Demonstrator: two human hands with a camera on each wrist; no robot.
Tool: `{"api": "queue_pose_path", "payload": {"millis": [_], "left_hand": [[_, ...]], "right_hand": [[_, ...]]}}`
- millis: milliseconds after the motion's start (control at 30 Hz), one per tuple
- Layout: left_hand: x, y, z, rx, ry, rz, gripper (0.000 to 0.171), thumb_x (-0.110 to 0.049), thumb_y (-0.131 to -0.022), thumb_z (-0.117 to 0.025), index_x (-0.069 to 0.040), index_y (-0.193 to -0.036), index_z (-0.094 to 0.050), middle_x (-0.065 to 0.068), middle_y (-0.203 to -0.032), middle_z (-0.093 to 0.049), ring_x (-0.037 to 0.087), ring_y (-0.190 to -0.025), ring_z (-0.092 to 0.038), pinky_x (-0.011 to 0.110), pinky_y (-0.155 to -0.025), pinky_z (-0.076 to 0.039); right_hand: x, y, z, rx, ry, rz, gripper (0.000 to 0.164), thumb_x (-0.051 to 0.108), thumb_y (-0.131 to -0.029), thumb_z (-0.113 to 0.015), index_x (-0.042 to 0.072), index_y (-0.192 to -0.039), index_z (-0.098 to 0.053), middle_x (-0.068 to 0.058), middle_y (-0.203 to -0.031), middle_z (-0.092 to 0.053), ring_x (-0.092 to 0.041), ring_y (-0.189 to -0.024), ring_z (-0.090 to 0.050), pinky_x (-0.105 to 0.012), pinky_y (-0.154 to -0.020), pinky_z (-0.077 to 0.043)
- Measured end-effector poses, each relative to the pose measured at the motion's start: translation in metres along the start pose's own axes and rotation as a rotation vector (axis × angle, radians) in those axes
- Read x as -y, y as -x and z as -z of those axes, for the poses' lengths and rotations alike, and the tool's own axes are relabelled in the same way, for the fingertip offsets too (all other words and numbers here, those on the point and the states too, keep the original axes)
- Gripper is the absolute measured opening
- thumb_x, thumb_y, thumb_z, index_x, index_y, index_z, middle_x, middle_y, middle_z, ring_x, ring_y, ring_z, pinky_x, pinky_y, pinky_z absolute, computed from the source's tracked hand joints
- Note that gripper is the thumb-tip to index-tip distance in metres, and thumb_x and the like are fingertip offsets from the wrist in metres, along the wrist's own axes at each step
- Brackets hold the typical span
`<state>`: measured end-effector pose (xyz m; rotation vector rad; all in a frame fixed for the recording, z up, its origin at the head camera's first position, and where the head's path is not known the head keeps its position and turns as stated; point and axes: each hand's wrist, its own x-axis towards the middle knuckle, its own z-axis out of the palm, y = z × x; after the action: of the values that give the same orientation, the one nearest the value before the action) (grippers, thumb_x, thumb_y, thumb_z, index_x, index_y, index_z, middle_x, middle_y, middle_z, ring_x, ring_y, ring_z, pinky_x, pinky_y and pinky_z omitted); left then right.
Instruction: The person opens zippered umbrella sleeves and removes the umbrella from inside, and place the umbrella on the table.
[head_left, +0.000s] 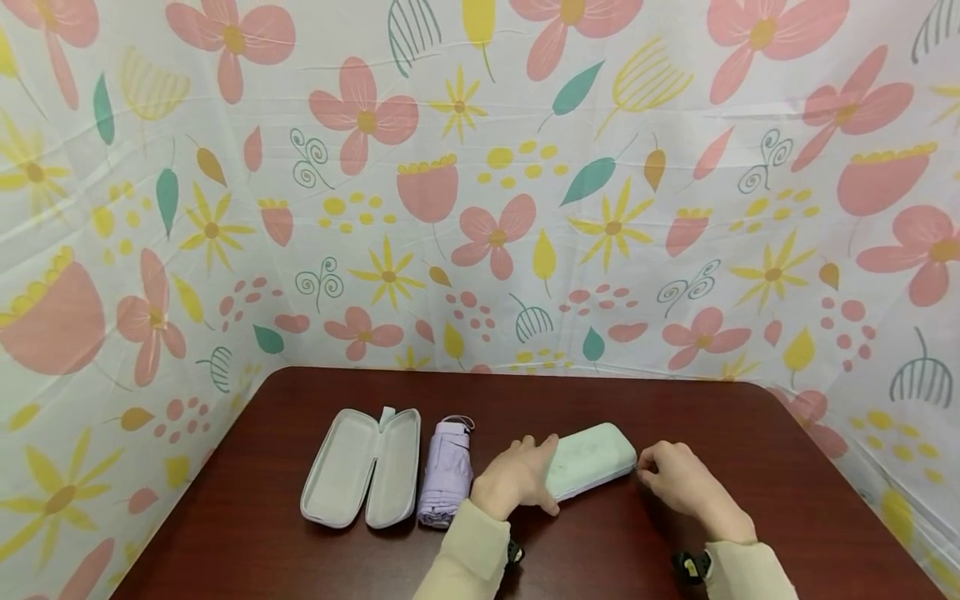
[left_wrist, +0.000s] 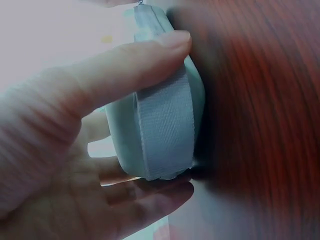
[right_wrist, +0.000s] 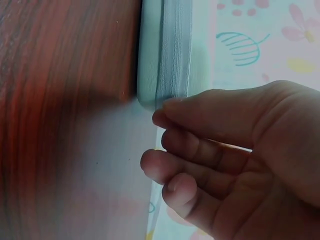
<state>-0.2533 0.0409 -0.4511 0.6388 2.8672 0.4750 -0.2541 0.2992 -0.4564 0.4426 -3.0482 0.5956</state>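
A mint green zippered case [head_left: 592, 458] lies slanted on the table, right of centre. My left hand [head_left: 517, 477] grips its near left end, thumb on one side and fingers spread along the other. A grey fabric band [left_wrist: 167, 125] wraps that end, under the thumb in the left wrist view. At the opposite end my right hand [head_left: 684, 479] pinches with thumb and forefinger beside the grey zipper [right_wrist: 175, 50]; its other fingers are curled. A small metal zipper pull [left_wrist: 140, 2] shows at those fingertips in the left wrist view, mostly hidden by them in the right wrist view.
A folded lilac umbrella [head_left: 447, 471] with a wrist loop lies left of my left hand. Farther left, a pale grey case [head_left: 341, 471] lies opened flat in two halves. The dark wooden table [head_left: 570, 558] meets a flower-print cloth [head_left: 480, 167] behind and at the sides.
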Motion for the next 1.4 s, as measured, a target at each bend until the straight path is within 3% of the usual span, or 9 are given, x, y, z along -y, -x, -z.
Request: {"api": "queue_pose_path", "payload": {"millis": [267, 500, 1200, 1400], "left_hand": [[-0.002, 0.001, -0.004, -0.033, -0.015, 0.007, 0.085, -0.042, -0.061, -0.093, -0.017, -0.131, -0.051, 0.008, -0.112, -0.054, 0.024, -0.102, -0.056, 0.034, -0.076, -0.049], [-0.004, 0.001, -0.005, -0.043, -0.036, 0.028, 0.082, -0.050, -0.057, -0.093, -0.015, -0.116, -0.049, 0.008, -0.101, -0.052, 0.024, -0.092, -0.057, 0.033, -0.073, -0.048], [-0.008, -0.001, -0.010, -0.034, -0.014, 0.068, 0.091, -0.058, -0.051, -0.092, -0.014, -0.115, -0.045, 0.006, -0.090, -0.052, 0.022, -0.075, -0.058, 0.031, -0.065, -0.047], [-0.010, -0.003, -0.010, -0.031, -0.001, 0.084, 0.093, -0.058, -0.051, -0.092, -0.014, -0.118, -0.045, 0.007, -0.092, -0.052, 0.022, -0.074, -0.058, 0.031, -0.065, -0.047]], "right_hand": [[0.003, 0.000, -0.004, -0.020, 0.002, 0.003, 0.024, 0.000, -0.085, -0.068, 0.014, -0.067, -0.062, 0.004, -0.064, -0.051, -0.015, -0.058, -0.044, -0.034, -0.055, -0.040], [0.009, -0.003, -0.007, -0.010, -0.033, 0.011, 0.023, 0.000, -0.085, -0.068, 0.014, -0.069, -0.064, 0.004, -0.066, -0.053, -0.015, -0.058, -0.044, -0.032, -0.055, -0.039], [0.016, -0.005, -0.012, 0.004, -0.042, 0.028, 0.018, -0.001, -0.083, -0.070, 0.013, -0.072, -0.068, 0.006, -0.068, -0.057, -0.014, -0.058, -0.045, -0.032, -0.056, -0.041], [0.019, -0.005, -0.013, -0.002, -0.030, 0.051, 0.024, 0.000, -0.083, -0.069, 0.016, -0.066, -0.064, 0.007, -0.062, -0.050, -0.012, -0.056, -0.042, -0.030, -0.054, -0.038]]}}
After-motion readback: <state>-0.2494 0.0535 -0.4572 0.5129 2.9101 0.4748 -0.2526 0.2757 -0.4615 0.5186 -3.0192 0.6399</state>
